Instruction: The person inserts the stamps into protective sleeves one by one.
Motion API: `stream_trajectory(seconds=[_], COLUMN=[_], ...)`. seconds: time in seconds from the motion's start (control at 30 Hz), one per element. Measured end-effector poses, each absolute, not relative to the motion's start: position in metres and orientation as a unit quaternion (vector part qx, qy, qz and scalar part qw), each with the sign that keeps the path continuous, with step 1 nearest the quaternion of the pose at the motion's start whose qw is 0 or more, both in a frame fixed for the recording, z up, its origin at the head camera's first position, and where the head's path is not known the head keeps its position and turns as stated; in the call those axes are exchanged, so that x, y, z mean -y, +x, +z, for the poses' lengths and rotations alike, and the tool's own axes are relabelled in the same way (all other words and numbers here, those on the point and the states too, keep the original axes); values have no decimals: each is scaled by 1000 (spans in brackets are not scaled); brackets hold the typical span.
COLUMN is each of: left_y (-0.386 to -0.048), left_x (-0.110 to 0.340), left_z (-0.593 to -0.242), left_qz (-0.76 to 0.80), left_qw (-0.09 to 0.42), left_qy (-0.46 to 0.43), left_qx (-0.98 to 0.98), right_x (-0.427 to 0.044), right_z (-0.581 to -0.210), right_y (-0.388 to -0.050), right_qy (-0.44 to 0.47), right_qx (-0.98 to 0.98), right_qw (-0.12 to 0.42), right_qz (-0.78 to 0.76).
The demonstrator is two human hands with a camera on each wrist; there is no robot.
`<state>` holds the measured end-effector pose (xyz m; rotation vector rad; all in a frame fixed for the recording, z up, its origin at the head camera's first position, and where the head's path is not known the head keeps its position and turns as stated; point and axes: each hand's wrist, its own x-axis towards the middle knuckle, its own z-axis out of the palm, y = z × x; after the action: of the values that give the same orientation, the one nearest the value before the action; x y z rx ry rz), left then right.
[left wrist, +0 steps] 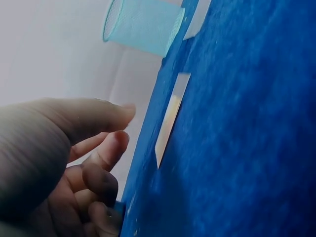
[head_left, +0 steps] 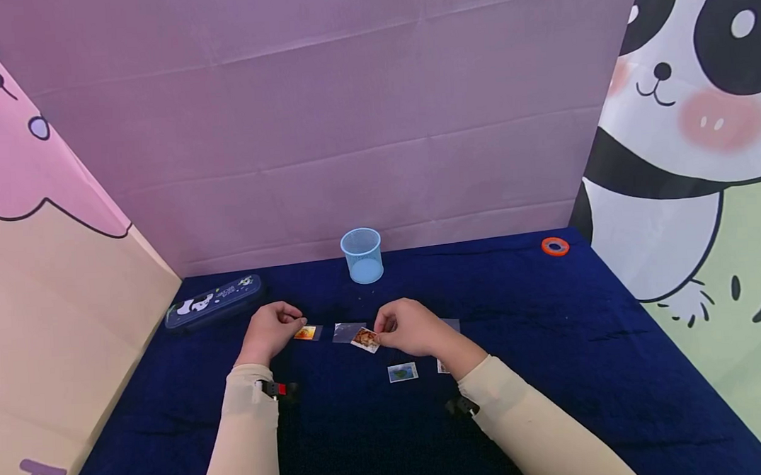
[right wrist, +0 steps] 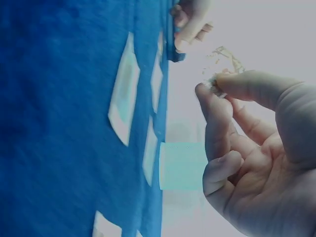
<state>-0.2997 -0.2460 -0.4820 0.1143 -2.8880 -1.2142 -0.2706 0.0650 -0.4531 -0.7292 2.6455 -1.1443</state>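
Observation:
My right hand [head_left: 413,328] pinches a small brown picture stamp [head_left: 364,340] with a white border between thumb and forefinger, held up off the cloth in the right wrist view. Behind that stamp lies a clear plastic sleeve [head_left: 345,332]. My left hand [head_left: 271,333] hovers by an orange stamp [head_left: 305,333] in another clear sleeve [left wrist: 182,79]; in the left wrist view its thumb and fingers are bent with nothing between them. A green-blue stamp [head_left: 402,372] lies nearer me. One more stamp [head_left: 442,366] and a sleeve [head_left: 452,324] are partly hidden by my right hand and wrist.
A light-blue mesh bin [head_left: 362,256] stands at the back of the dark-blue cloth [head_left: 376,436]. To the left lies a panda pencil case [head_left: 214,301]. An orange ring-shaped roll [head_left: 555,247] sits at the far right. Printed curtains [head_left: 382,124] enclose the table.

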Motion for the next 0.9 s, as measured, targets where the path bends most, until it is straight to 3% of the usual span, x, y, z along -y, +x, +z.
stream_trajectory(seconds=[0.5,0.9], left_y=[-300,-294], left_x=[211,182], left_z=[-480,-476], left_qz=[-372,-321], left_qw=[26,-19], left_qy=[-14,-53], left_qx=[928,945], right_x=[-94,-113], right_z=[-429,-406], right_y=[-280,-280], right_qy=[-200,-183], right_qx=[-868,-845], right_qw=[-8,-59], right_qz=[-455,-499])
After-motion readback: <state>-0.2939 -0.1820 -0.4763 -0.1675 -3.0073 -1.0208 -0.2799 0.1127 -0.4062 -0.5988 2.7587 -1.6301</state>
